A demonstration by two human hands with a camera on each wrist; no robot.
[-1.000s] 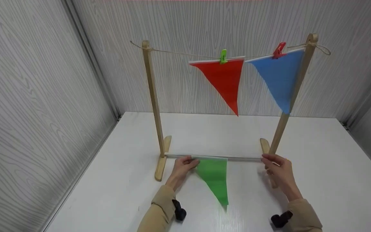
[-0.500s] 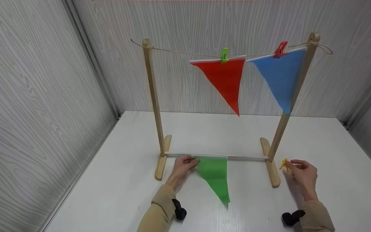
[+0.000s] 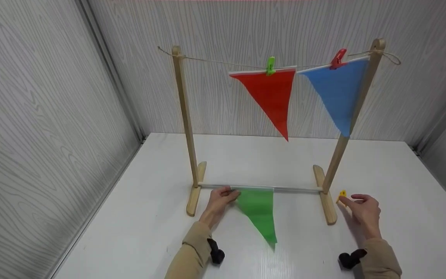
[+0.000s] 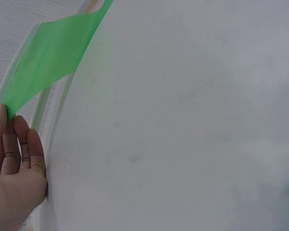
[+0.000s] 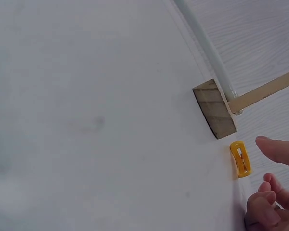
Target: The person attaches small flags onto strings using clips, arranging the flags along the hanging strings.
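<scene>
My left hand (image 3: 218, 202) pinches the upper left corner of a green triangular pennant (image 3: 259, 207) between thumb and fingers. The pennant (image 4: 53, 55) stretches away from the fingertips in the left wrist view, its white-edged side along the far edge. A small yellow clip (image 5: 241, 159) is on the white table beside the stand's right foot. Close to it, my right hand (image 3: 364, 213) has thumb and fingers spread apart; in the right wrist view a gap shows between them and the clip.
A wooden stand with a left post (image 3: 184, 116), a right post (image 3: 335, 162) and a low white rod (image 3: 298, 190) is in front. On its string hang a red pennant (image 3: 271, 97) with a green clip (image 3: 270, 66) and a blue pennant (image 3: 335, 95) with a red clip (image 3: 338, 59).
My right hand has moved from the right end of the rod outward to the right, and its fingers have parted from the yellow clip. My left hand stays on the green pennant.
</scene>
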